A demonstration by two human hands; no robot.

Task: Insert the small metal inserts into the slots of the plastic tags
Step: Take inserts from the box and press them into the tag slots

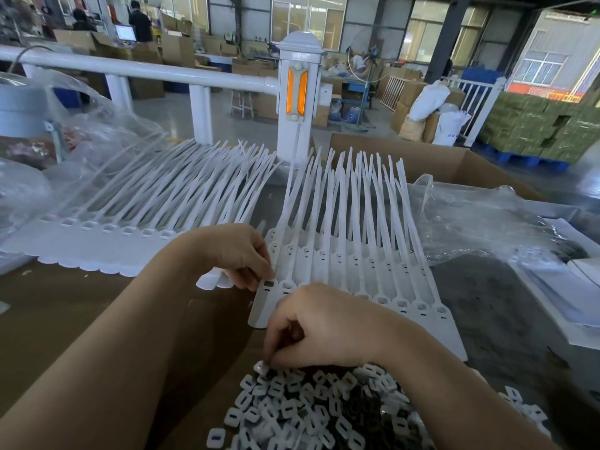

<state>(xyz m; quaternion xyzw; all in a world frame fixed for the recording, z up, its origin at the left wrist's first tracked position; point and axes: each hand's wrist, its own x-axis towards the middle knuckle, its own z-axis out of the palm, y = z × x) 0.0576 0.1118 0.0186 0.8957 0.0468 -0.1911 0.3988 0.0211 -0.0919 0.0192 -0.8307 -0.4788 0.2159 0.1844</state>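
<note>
Hands work at the near edge of the surface (81,303). Left hand (242,254) has its fingers curled, pinching the leftmost head of the plastic tags (357,287), apparently to steady the strip; that head's slot (268,283) looks dark, possibly already filled. Right hand (321,326), fingers curled downward, pinches one piece at the top of the metal inserts (308,410), heaped just beside the strip for short reach. Remaining slots to the right appear open. A second tag strip (97,241) lies to the left, tails fanned away from the worker.
</note>
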